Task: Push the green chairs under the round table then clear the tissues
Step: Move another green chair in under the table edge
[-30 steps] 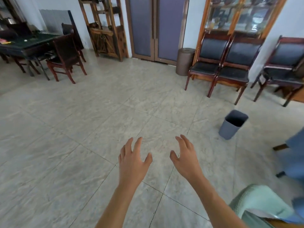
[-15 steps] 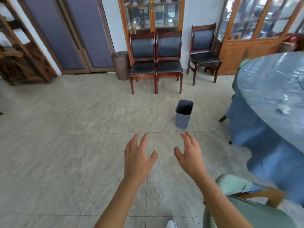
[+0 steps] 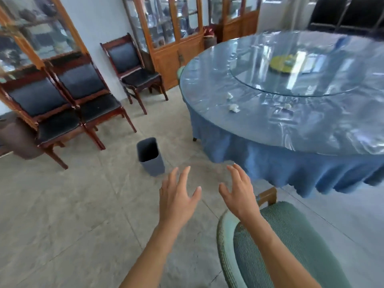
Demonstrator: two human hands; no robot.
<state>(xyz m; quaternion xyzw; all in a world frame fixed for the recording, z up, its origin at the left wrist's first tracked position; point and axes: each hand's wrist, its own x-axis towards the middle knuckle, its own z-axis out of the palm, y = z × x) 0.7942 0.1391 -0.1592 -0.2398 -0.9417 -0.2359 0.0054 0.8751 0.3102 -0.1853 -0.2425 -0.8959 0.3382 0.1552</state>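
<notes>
A green upholstered chair (image 3: 291,246) stands at the lower right, pulled out from the round table (image 3: 207,94), which has a blue cloth, a clear plastic cover and a glass turntable. Crumpled white tissues lie on the table: one (image 3: 233,108) near the rim, another (image 3: 229,96) behind it, a third (image 3: 287,105) further right. A second green chair (image 3: 180,72) peeks out at the table's far left edge. My left hand (image 3: 178,198) and my right hand (image 3: 239,192) hover open in front of me, fingers spread, above the floor. My right forearm passes over the near chair's back.
A grey waste bin (image 3: 150,156) stands on the tiled floor just beyond my left hand. Dark wooden chairs (image 3: 83,100) line the wall at the left, with another (image 3: 135,69) further back. Glass-fronted wooden cabinets (image 3: 176,38) fill the back wall.
My view has swung to the right, bringing the round table and tissues fully into sight and the bin closer. Both hands stay open in front of me.
</notes>
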